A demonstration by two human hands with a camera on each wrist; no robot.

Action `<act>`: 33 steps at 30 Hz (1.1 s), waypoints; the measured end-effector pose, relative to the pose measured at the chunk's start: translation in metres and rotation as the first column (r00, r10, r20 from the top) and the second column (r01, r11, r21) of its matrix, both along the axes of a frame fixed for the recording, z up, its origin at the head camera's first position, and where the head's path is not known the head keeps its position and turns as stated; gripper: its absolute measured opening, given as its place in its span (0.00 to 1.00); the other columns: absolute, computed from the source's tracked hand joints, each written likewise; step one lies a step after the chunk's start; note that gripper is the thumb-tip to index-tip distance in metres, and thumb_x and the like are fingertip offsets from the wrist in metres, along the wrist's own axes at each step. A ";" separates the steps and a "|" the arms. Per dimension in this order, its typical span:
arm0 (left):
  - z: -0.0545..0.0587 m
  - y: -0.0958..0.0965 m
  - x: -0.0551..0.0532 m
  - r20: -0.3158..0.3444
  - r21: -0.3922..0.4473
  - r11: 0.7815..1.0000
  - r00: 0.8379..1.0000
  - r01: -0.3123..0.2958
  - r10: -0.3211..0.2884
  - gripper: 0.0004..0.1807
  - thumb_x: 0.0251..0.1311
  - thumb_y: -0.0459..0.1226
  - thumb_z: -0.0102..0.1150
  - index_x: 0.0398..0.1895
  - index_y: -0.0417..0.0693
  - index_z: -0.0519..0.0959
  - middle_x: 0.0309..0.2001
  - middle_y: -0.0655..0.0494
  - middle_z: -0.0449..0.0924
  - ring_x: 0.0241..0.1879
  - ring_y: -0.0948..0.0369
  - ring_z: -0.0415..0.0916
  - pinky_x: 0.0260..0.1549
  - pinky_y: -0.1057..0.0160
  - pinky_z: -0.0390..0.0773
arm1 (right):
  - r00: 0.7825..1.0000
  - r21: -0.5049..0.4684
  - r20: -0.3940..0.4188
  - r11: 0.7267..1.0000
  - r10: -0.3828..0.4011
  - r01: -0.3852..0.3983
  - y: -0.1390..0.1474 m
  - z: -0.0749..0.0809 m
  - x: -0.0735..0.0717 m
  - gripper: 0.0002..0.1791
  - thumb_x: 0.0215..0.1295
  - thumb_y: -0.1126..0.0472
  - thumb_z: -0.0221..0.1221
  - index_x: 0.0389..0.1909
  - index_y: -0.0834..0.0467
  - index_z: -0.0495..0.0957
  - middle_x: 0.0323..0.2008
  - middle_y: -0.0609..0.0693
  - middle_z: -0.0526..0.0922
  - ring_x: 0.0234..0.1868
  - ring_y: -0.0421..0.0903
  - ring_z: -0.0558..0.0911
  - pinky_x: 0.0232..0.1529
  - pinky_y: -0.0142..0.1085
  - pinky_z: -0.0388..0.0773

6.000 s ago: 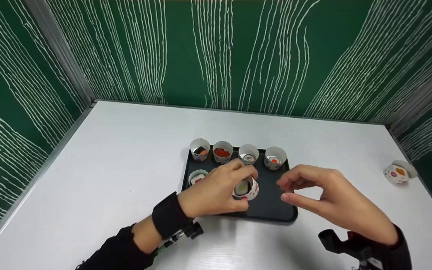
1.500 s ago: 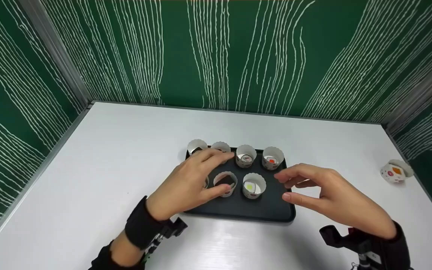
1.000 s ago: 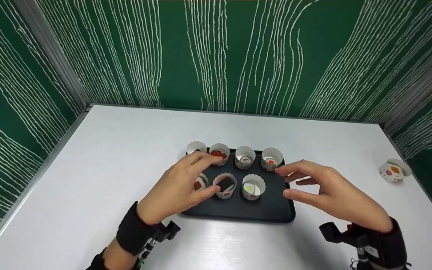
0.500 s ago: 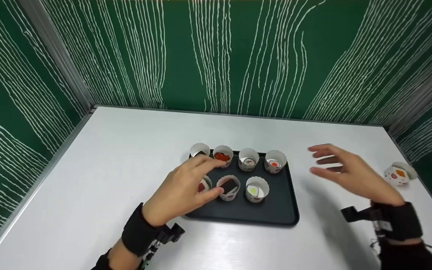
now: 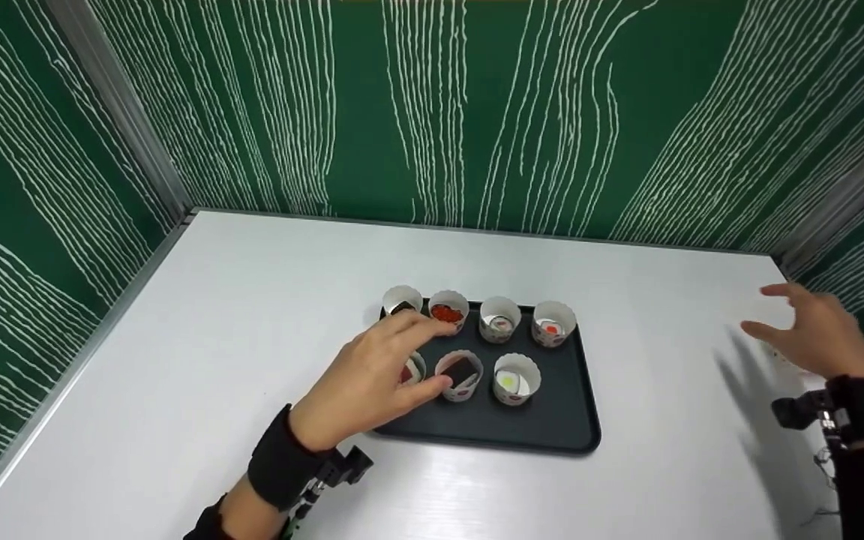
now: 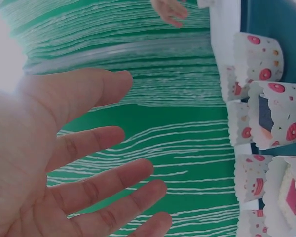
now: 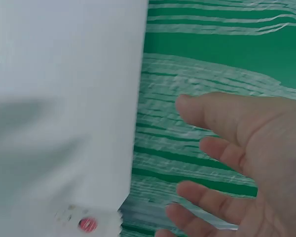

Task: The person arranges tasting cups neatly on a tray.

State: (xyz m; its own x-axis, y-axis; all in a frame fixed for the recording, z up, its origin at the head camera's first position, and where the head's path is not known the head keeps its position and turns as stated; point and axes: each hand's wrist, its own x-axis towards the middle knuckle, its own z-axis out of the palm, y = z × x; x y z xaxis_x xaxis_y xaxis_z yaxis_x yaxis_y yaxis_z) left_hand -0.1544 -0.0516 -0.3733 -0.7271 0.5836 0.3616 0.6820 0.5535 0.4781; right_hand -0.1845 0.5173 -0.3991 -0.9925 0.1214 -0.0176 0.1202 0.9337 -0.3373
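My left hand (image 5: 368,371) hovers over the left side of a black tray (image 5: 552,427), its fingers spread and holding nothing. Beneath and beside it stand paper baking cups with small sushi pieces inside. A cup with a dark-topped piece (image 5: 458,375) is nearest its thumb, and a cup with red roe (image 5: 448,313) lies past its fingertips. The left wrist view shows a cup with a pink-centred piece (image 6: 281,197). My right hand (image 5: 826,334) is at the table's right side, fingers apart and holding nothing. It mostly hides a lone patterned cup (image 7: 86,224), which the right wrist view shows below the fingers.
More cups stand on the tray: one with a yellow-centred piece (image 5: 516,380), one with an orange-centred piece (image 5: 553,324). The white table (image 5: 267,300) ends at green panels (image 5: 372,112) with white wavy lines behind and at both sides.
My right hand has moved right, from beside the tray to the lone cup. Earlier my left hand held a cup over the tray; that hand is now free, staying above the left cups.
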 end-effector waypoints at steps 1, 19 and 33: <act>0.000 0.000 0.000 0.002 -0.001 1.000 1.000 0.000 0.000 0.30 0.67 0.46 0.75 0.70 0.51 0.79 0.59 0.53 0.83 0.36 0.62 0.76 0.48 0.58 0.84 | 1.000 0.022 0.007 0.999 -0.029 0.029 0.005 -0.004 0.000 0.45 0.79 0.42 0.58 0.77 0.72 0.57 0.64 0.91 0.59 0.64 0.87 0.59 0.57 0.80 0.62; -0.003 0.000 -0.003 0.025 0.005 1.000 1.000 0.008 -0.008 0.30 0.67 0.45 0.74 0.70 0.50 0.79 0.61 0.53 0.83 0.39 0.60 0.77 0.51 0.55 0.84 | 0.964 0.018 0.086 0.968 -0.251 0.251 0.038 -0.036 0.011 0.50 0.79 0.43 0.57 0.79 0.76 0.45 0.68 0.94 0.50 0.71 0.90 0.49 0.62 0.81 0.63; -0.003 0.000 -0.004 0.054 -0.006 1.000 0.999 0.004 -0.003 0.30 0.67 0.46 0.74 0.70 0.51 0.79 0.61 0.54 0.82 0.38 0.62 0.76 0.54 0.55 0.84 | 0.919 0.002 0.142 0.928 -0.369 0.372 0.036 -0.040 0.011 0.51 0.77 0.42 0.56 0.74 0.83 0.50 0.64 0.88 0.59 0.64 0.82 0.62 0.61 0.72 0.72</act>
